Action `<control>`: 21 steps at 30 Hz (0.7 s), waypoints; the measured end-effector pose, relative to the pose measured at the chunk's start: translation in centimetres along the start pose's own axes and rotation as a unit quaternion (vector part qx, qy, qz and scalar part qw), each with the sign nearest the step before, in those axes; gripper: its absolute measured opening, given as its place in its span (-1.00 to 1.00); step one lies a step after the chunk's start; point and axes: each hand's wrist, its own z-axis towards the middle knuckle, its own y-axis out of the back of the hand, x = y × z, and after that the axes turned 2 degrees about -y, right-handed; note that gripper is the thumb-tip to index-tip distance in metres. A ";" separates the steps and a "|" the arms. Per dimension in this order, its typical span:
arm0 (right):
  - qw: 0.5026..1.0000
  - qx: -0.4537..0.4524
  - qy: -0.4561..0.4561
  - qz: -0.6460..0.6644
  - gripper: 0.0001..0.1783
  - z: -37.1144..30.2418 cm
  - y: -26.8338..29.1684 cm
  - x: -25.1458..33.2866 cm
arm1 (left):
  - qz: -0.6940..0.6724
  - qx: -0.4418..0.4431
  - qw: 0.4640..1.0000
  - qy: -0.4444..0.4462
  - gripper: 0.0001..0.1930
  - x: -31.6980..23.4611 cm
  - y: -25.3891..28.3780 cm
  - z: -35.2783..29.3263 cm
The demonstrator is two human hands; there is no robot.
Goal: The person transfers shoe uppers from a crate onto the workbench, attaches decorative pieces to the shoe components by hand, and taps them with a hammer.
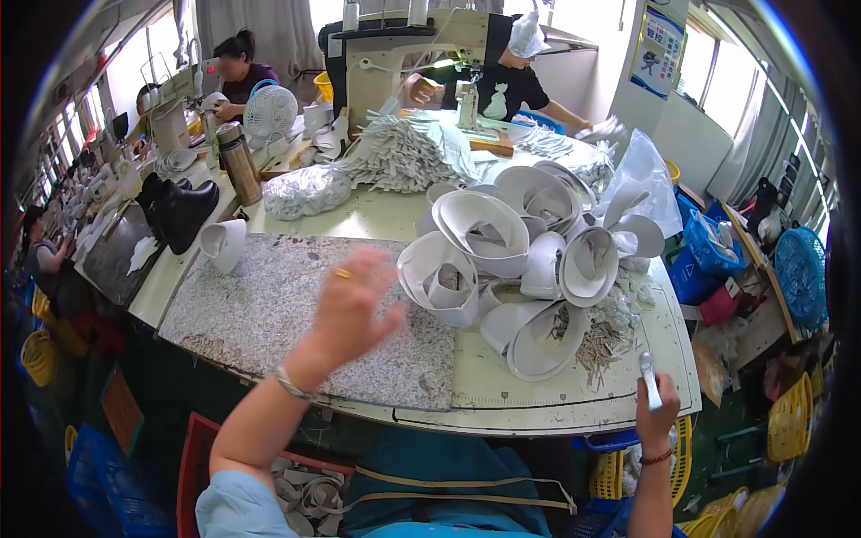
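My left hand (357, 300), blurred by motion and with a ring on one finger, hangs over the speckled stone slab (269, 296). Its fingers are apart and hold nothing. Just right of it is a heap of white curved shoe uppers (480, 229), rolled into loops with grey insides. A single white upper (224, 245) stands at the slab's far left corner. At the table's right front edge, my right hand (661, 414) is closed round a silver metal hammer (649, 377), its rounded head pointing up; the fingers hide the handle.
Small scraps (601, 350) lie beside the heap. Farther back are a sewing machine (404, 76), stacked white strips (404, 152), a bagged bundle (308, 190), a thermos (239, 161) and black boots (184, 211). A co-worker (511, 90) sits opposite. A red crate (199, 448) stands below the table.
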 end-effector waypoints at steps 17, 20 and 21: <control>0.995 -0.008 0.068 -0.069 -0.70 4.6 -3.9 -6.2 | -0.748 -0.334 0.488 0.301 -0.78 -7.2 -1.6 -5.4; 0.997 0.047 0.060 -0.010 -0.71 6.8 -6.2 -1.8 | -0.708 -0.301 0.492 0.408 -0.73 -7.7 -1.1 -8.9; 0.996 0.067 0.053 -0.012 -0.71 7.3 -7.1 -1.3 | -0.706 -0.267 0.499 0.425 -0.69 -8.6 -0.3 -8.6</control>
